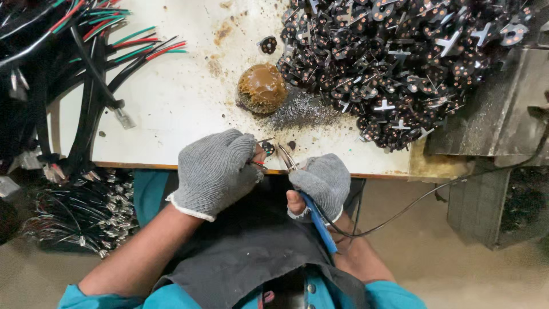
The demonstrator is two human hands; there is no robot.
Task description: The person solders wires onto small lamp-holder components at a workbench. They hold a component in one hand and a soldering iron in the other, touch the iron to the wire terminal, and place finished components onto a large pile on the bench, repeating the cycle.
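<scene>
Bright even overhead light, soft shadows; sharp centre, wide-angle edge distortion

Two gloved hands, left hand (214, 171) and right hand (323, 182); one blue-handled soldering iron (317, 220). One brown flux lump (262, 87), one heap of small black parts (394, 63), too many to count. One stray black part (268, 44) lies apart; wire bundles (86, 63) uncountable.
</scene>
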